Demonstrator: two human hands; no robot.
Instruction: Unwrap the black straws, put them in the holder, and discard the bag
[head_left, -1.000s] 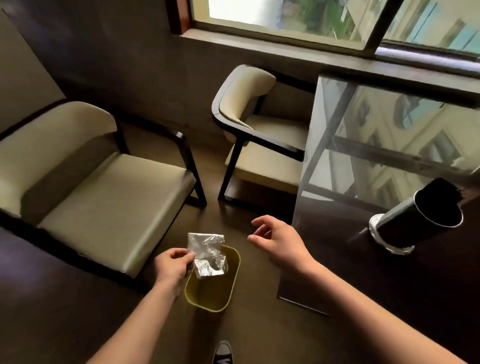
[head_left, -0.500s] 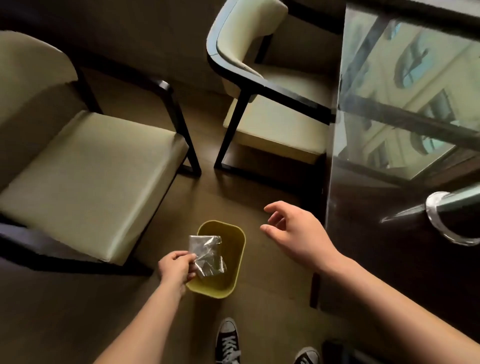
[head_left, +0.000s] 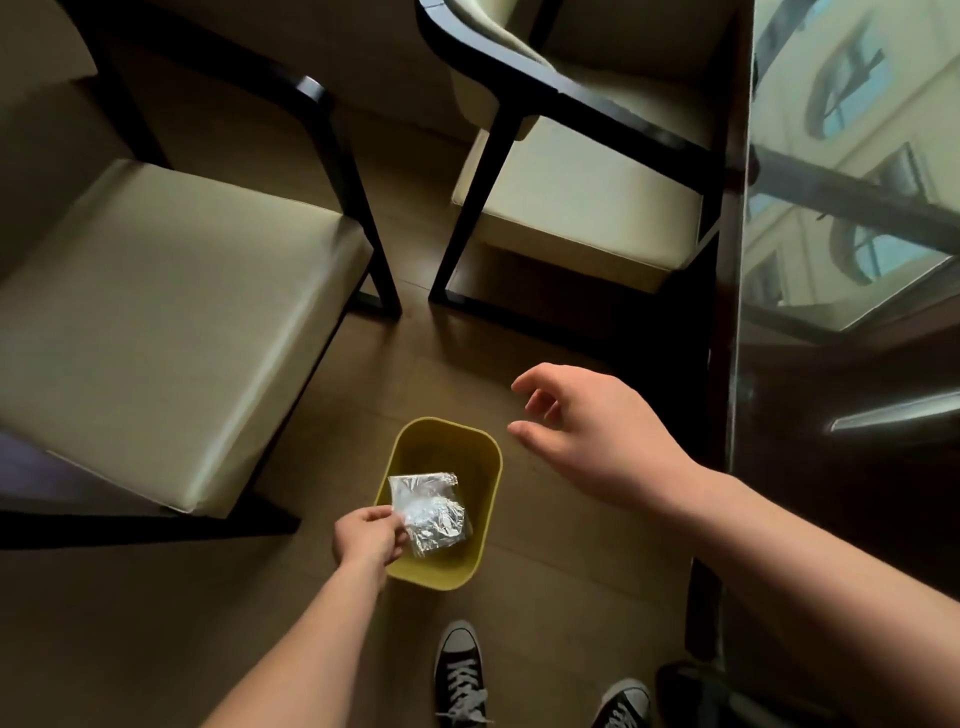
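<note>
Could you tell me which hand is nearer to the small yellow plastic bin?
Left. The left hand holds the clear bag over the small yellow plastic bin; the right hand hovers empty, off to its right.

1. The bag (head_left: 428, 512) pinched in my left hand (head_left: 366, 538) is thin clear plastic — crinkled and shiny.
2. The bin (head_left: 485, 525) below it looks like smooth, matt yellow plastic.
3. The chair seats (head_left: 156, 291) are cream upholstery with a soft leather-like sheen, on dark glossy frames.
4. The floor (head_left: 545, 571) looks like brown wood, smooth and dull.
5. The table top (head_left: 852, 182) is glass — highly glossy, mirroring a building.
6. My shoes (head_left: 460, 670) are black canvas with white laces.
</note>
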